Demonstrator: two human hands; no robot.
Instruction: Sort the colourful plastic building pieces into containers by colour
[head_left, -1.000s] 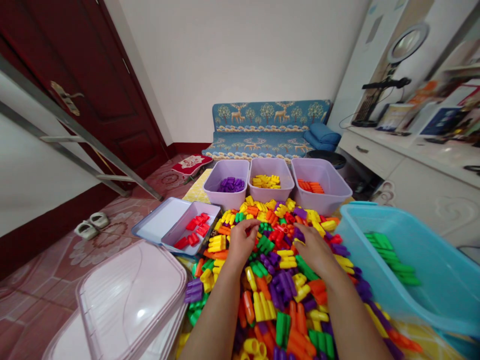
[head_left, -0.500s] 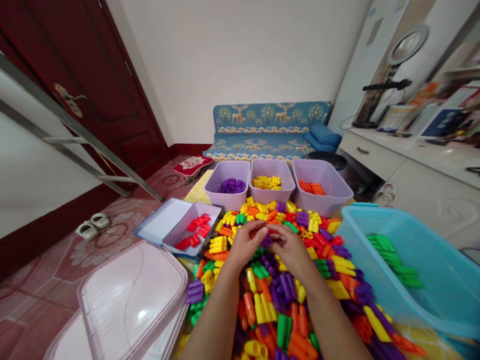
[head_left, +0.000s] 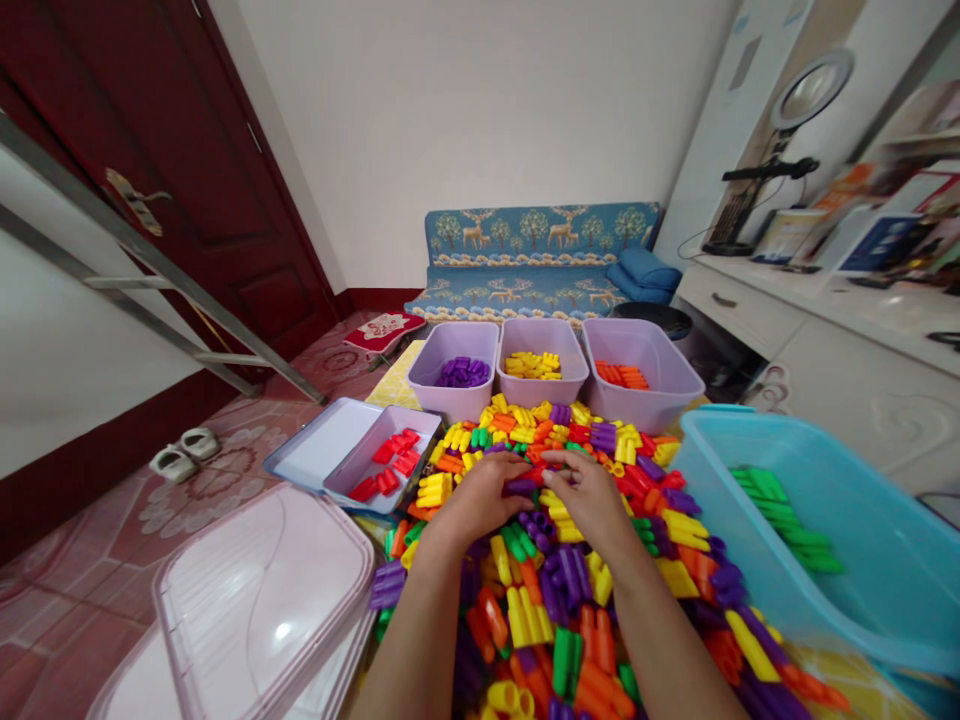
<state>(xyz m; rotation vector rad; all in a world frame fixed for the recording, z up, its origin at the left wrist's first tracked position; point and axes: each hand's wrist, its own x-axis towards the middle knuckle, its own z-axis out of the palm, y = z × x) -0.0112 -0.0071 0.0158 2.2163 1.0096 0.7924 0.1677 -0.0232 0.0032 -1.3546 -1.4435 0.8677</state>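
A mixed heap of plastic tube-shaped building blocks (head_left: 529, 616) in purple, yellow, orange, red and green covers the table. My left hand (head_left: 484, 497) is over the middle of the heap, its thumb and fingers closed on a purple block (head_left: 520, 487). Just to the right, my right hand (head_left: 586, 492) has its fingers apart and curved, with the fingertips close to a red block (head_left: 538, 474). Whether they touch it is hard to see. Yellow blocks (head_left: 559, 515) lie below the right palm.
Along the back stand lilac bins with purple (head_left: 450, 402), yellow (head_left: 544, 390) and orange blocks (head_left: 645, 400). A shallow tray (head_left: 341, 478) with red blocks is at left, beside stacked lids (head_left: 270, 580). At right, a turquoise tub (head_left: 847, 470) contains green blocks.
My hands, together around a purple block before, have moved apart. The left has shifted left and lower with a purple block, while the right's fingers have spread.
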